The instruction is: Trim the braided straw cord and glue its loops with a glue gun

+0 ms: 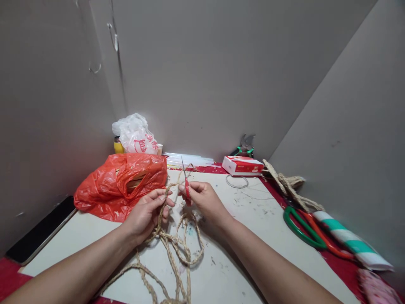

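A length of braided straw rope [172,249] lies in loose loops on the white board [240,253] between my forearms. My left hand [148,211] pinches the braid near one end, thumb on top. A thin tail of the braid rises past my fingertips toward the back. In my right hand [202,200] is a small pair of scissors [186,185] with red handles, its blades pointing up and away. The blades stand close beside the braid's tail; whether they touch it I cannot tell.
A red plastic bag [104,185] sits at left, beside a black phone [44,228]. Behind stand a white bag [136,135] and green-handled pruners [245,145]. At right are a tissue box [243,166], green-handled and orange-handled tools [303,230], and a striped roll [354,240].
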{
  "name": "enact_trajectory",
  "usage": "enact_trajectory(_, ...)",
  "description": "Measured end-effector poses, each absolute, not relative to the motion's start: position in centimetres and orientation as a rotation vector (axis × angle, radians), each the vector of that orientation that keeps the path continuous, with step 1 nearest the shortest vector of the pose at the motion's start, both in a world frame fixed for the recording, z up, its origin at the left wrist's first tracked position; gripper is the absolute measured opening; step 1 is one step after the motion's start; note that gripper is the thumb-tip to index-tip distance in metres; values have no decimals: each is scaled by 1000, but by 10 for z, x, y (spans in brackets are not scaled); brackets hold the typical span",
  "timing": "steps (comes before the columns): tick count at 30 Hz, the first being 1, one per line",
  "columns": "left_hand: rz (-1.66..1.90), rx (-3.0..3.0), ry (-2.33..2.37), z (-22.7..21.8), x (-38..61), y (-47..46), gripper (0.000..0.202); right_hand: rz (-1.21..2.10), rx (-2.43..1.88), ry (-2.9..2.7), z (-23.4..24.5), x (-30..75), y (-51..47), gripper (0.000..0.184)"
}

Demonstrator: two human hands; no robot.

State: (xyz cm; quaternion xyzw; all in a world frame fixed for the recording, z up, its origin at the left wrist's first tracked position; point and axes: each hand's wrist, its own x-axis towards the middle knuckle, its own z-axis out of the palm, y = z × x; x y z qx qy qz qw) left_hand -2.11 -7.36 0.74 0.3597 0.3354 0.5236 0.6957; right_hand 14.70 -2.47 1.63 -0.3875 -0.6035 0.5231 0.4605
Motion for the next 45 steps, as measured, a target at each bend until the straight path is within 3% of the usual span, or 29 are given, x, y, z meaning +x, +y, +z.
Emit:
enact_trajectory(7, 1045, 946, 730, 2, -16, -78, 26, 1559, -882, -1236, 14, 143, -26, 33)
enact_trajectory(25, 885, 976, 778, 4, -14, -81, 20, 1107, -862, -1246, 16, 148, -24, 31)
enact_trajectory(35, 1011, 976, 808, 7, -14, -83, 22, 1285, -858, -1343, 13, 138, -35, 26)
enact_trajectory(45, 909, 1025, 804, 1, -14, -82, 20, 1097, -873, -1251, 14, 149, -23, 34)
